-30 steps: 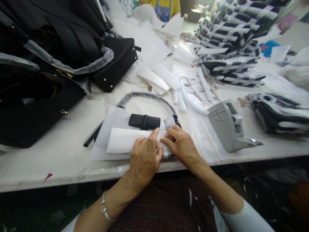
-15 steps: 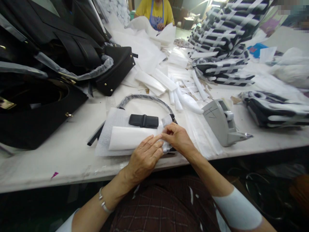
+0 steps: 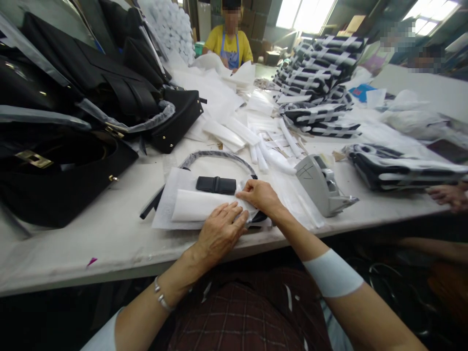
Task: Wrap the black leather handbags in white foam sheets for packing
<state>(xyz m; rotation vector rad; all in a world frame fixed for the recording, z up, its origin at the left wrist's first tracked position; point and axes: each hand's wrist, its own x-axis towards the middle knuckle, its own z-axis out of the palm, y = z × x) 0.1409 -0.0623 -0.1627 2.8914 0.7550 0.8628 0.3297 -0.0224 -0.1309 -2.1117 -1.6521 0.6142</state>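
A black handbag lies flat at the table's front edge, largely hidden under a white foam sheet [image 3: 164, 209]. Its handle [image 3: 219, 155], wrapped in clear plastic, arches behind it. On the sheet rest a small black leather piece [image 3: 216, 185] and a folded white foam strip [image 3: 197, 205]. My left hand [image 3: 223, 226] lies with fingers stretched over the strip's right end, pressing on it. Just beyond, my right hand [image 3: 261, 196] pinches at the bag's right side near the handle's end; what is between thumb and finger is too small to make out.
A grey tape dispenser [image 3: 316, 185] stands to the right, near a wrapped black bag [image 3: 398, 168] and another person's hand [image 3: 448, 196]. Black handbags [image 3: 54, 190] crowd the left. Behind are loose white sheets [image 3: 215, 102], stacked wrapped bags [image 3: 314, 73] and a co-worker [image 3: 230, 46].
The view has tilted upward and shifted. My right hand has moved slightly away from my left, still pinching, while my left stays on the strip. Another person's hand has appeared at the right.
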